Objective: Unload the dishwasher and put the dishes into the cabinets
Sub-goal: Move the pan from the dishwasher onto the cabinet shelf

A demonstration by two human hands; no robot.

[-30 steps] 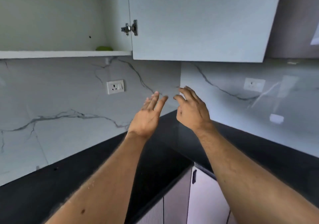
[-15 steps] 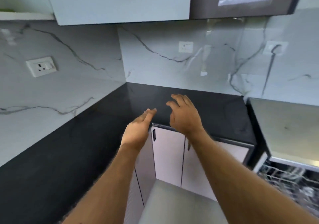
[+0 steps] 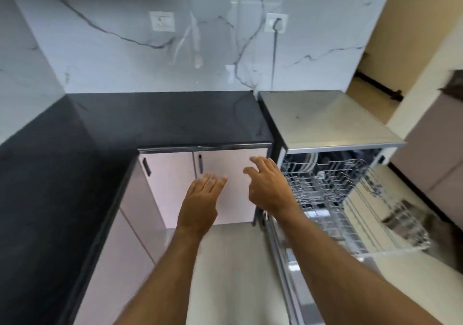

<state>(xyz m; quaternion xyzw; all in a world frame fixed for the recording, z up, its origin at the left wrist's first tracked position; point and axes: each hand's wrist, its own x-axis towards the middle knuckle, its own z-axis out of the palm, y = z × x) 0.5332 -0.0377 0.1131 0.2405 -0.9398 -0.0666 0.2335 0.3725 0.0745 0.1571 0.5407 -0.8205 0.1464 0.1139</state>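
The dishwasher (image 3: 333, 124) stands at the right end of the black tabletop (image 3: 160, 117), its flat grey top level with the tabletop and its door down. A wire rack (image 3: 325, 182) is pulled out of its front, and a second wire rack (image 3: 390, 227) sits lower and further out to the right; what lies in them is too blurred to tell, apart from a dark shape at the far right of the lower one. Both arms reach forward, bare. The right hand (image 3: 269, 187) hangs just beside the left edge of the upper rack, its fingers (image 3: 260, 162) spread and loosely bent, holding nothing. The left hand (image 3: 200, 199) is near it, to its left, fingers straight and close together, also holding nothing. Behind the hands are two pale cabinet doors (image 3: 225, 174) under the tabletop, each with a dark upright handle (image 3: 200, 164). The tabletop turns a corner and runs along the left. Above it the wall is white marble with dark veins, carrying a socket (image 3: 162, 21) and a second socket (image 3: 276, 22) with a cord hanging down from it.
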